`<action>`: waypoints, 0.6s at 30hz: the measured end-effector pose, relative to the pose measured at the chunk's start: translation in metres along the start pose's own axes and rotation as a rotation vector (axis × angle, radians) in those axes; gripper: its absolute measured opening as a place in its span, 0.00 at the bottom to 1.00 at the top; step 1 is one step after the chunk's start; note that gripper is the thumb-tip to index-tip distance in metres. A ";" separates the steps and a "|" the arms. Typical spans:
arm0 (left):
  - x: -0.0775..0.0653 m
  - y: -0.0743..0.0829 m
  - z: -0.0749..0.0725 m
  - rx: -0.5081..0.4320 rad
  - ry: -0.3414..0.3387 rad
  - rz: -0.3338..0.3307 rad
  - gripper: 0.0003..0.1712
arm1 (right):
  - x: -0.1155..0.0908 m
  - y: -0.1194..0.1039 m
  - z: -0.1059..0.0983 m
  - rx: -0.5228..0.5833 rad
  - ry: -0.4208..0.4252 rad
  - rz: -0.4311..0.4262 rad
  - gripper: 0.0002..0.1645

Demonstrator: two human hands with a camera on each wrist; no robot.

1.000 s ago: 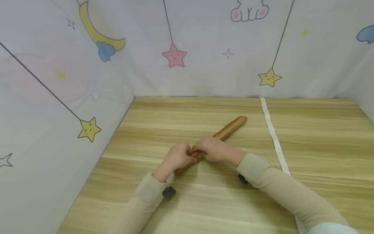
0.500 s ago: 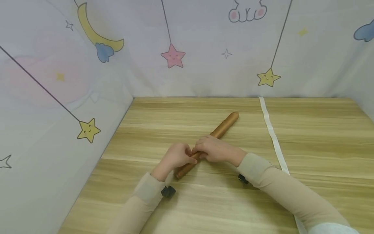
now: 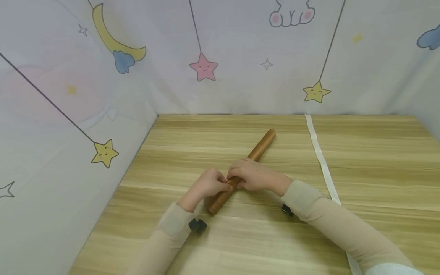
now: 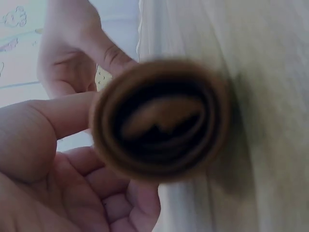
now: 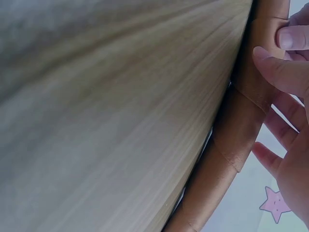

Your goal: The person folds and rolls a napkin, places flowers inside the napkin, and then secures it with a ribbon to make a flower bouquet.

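A brown, leather-like mat rolled into a long tube (image 3: 262, 145) lies slantwise on the table, its far end pointing to the upper right. In the left wrist view, the near end of the roll (image 4: 219, 121) shows wound layers round a dark hollow. My left hand (image 3: 209, 183) holds the roll around its lower middle, thumb on the near side. Close beside it, my right hand (image 3: 256, 175) grips the roll a little farther up. In the right wrist view, slanting edges cross the roll (image 5: 236, 130), with the right thumb on its surface and fingers behind.
A white strip (image 3: 321, 156) runs from the back edge of the wood-grain table (image 3: 378, 164) toward the front, right of the roll. Pale cloth walls (image 3: 240, 84) with printed stars stand behind and at the sides. A small black device (image 3: 197, 226) sits at the left wrist.
The roll has turned counterclockwise: its far end has swung left and away, and its near end shows more, lower and slightly right. Both hands stay on it in nearly the same place.
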State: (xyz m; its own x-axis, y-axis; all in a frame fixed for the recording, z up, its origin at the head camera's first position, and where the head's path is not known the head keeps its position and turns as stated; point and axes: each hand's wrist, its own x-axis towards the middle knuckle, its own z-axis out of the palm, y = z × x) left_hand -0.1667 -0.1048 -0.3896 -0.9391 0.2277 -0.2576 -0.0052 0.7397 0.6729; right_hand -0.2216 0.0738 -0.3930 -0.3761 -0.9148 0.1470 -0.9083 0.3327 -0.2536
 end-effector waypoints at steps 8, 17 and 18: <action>0.001 0.000 0.000 -0.048 0.005 -0.041 0.14 | -0.001 -0.001 0.002 0.053 -0.004 0.002 0.15; -0.001 0.008 0.004 -0.075 0.057 -0.009 0.18 | -0.001 -0.002 0.003 0.061 -0.010 0.016 0.13; -0.001 0.008 0.004 -0.077 0.059 -0.001 0.17 | -0.001 -0.002 0.003 0.063 -0.005 0.010 0.13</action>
State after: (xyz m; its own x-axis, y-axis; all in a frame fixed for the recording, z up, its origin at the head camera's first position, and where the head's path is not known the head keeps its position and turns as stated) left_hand -0.1638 -0.0968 -0.3870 -0.9578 0.1871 -0.2183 -0.0306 0.6888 0.7243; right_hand -0.2189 0.0734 -0.3957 -0.3843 -0.9126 0.1393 -0.8909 0.3271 -0.3150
